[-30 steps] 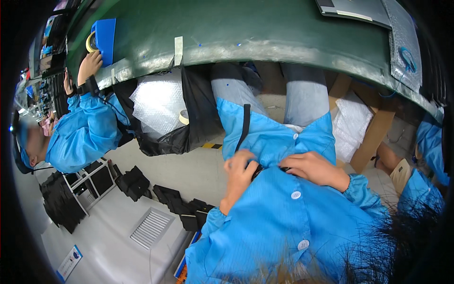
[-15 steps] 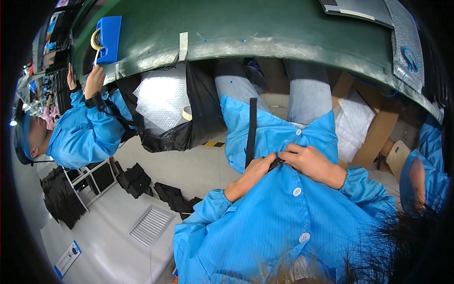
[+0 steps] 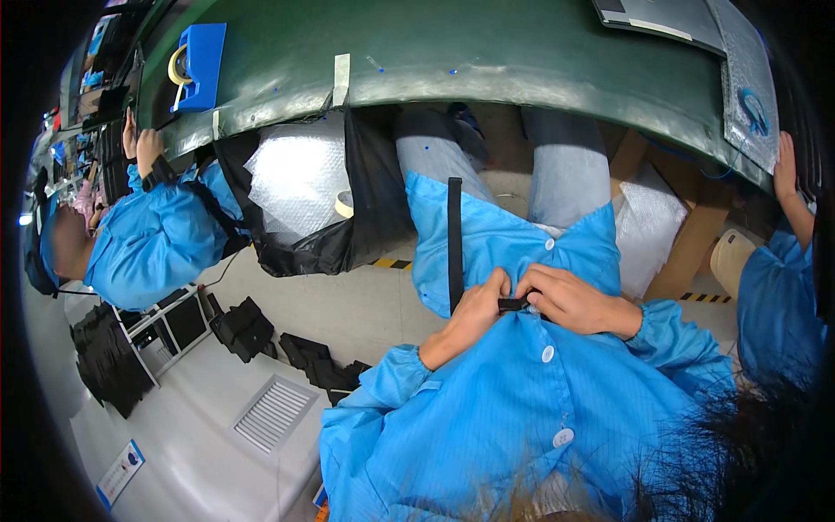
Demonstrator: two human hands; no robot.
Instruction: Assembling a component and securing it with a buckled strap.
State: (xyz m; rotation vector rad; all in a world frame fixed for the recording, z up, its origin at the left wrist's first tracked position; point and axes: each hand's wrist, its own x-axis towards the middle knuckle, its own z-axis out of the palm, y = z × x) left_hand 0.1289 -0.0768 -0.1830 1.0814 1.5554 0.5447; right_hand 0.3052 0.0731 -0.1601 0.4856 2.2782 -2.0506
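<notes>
Both my hands meet in front of my waist, over the blue smock [image 3: 513, 374] I wear. My left hand [image 3: 474, 315] pinches one end of a short piece of black strap [image 3: 513, 304]. At the other end of it are the bent fingers of my right hand [image 3: 581, 302], closed on it too. Whether a buckle sits there is hidden by the fingers. A long black strap end [image 3: 455, 230] lies loose across the smock toward my left thigh; its join with the held piece is covered by my left hand.
Ahead runs a green table [image 3: 417, 43] bearing a blue tape dispenser [image 3: 202, 68], a grey flat device [image 3: 661, 22] and bubble wrap [image 3: 744, 104]. A black bag [image 3: 374, 200] with bubble wrap hangs from its edge. A cardboard box [image 3: 687, 252] stands right. Co-workers sit left and right.
More of the black strap shows between my hands, and the loose end has shifted slightly left. The left co-worker's hand has left the tape; the right co-worker's hand now shows at the table edge.
</notes>
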